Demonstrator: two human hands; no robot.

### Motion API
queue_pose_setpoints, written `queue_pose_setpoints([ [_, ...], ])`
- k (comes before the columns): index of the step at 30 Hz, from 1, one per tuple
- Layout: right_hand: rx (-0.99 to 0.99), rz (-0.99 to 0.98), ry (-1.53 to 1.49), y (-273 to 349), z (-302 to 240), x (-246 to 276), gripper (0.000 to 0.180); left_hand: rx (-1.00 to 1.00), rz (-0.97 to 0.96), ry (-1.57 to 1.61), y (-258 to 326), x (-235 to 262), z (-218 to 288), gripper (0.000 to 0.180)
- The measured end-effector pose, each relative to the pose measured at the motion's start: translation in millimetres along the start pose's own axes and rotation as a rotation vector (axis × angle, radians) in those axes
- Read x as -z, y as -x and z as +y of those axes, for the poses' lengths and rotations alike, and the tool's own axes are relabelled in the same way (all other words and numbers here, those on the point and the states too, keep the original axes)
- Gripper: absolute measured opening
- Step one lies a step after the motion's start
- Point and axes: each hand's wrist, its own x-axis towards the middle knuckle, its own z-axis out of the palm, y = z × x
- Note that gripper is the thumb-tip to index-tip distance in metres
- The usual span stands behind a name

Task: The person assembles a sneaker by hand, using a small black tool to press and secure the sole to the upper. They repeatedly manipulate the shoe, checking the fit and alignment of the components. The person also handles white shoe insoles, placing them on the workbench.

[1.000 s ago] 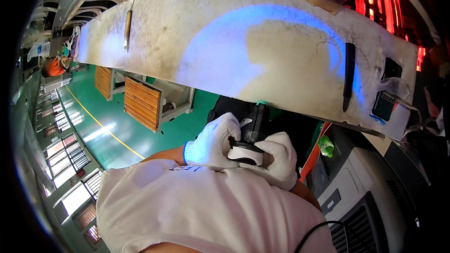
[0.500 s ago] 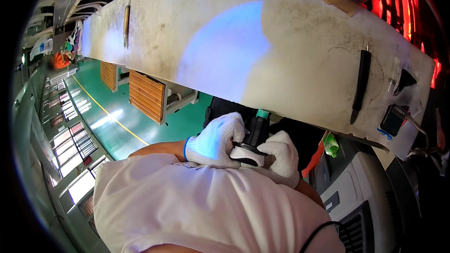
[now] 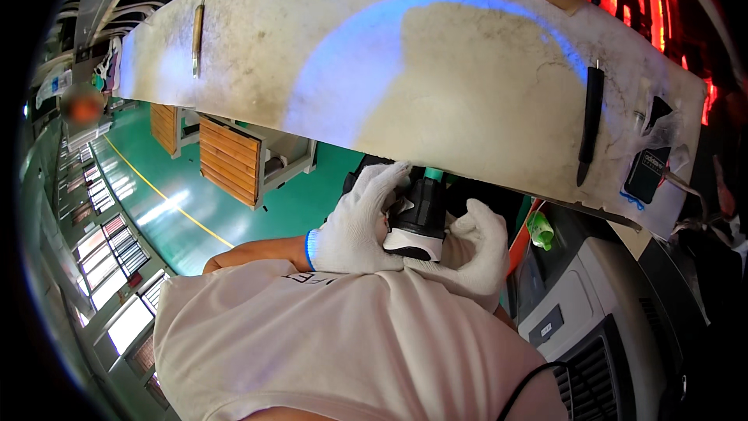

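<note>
Overhead, a broad, stained off-white curved panel [image 3: 436, 70] with a blue glow across its middle. Clipped at its right edge, a slim black tool [image 3: 592, 121]; near its left edge, a thin brass-coloured rod [image 3: 197, 39]. Below left, slatted wooden crates [image 3: 227, 160] on a glossy green floor [image 3: 156, 203] with a yellow line. At lower right, a grey machine housing with vent slots [image 3: 592, 320], a small green bottle [image 3: 539, 230] just beside it.

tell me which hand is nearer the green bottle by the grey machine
Right. The right hand sits just left of the green bottle, apart from it. The left hand is farther off, on the far side of the black and white shoe both hands hold.
</note>
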Motion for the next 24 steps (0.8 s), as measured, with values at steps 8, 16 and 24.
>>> queue_pose_setpoints([
  [8, -0.173, -0.215, -0.285, -15, -6, -2, 0.106, -0.203, 0.007, 0.008, 4, -8, -8, 0.096],
  [16, 0.679, 0.034, 0.265, 2, -119, 8, 0.099, -0.936, 0.386, -0.371, 16, 57, 97, 0.082],
  [24, 0.583, -0.114, -0.079, -27, -60, -16, 0.107, -0.776, 0.376, -0.43, 31, 47, 59, 0.106],
])
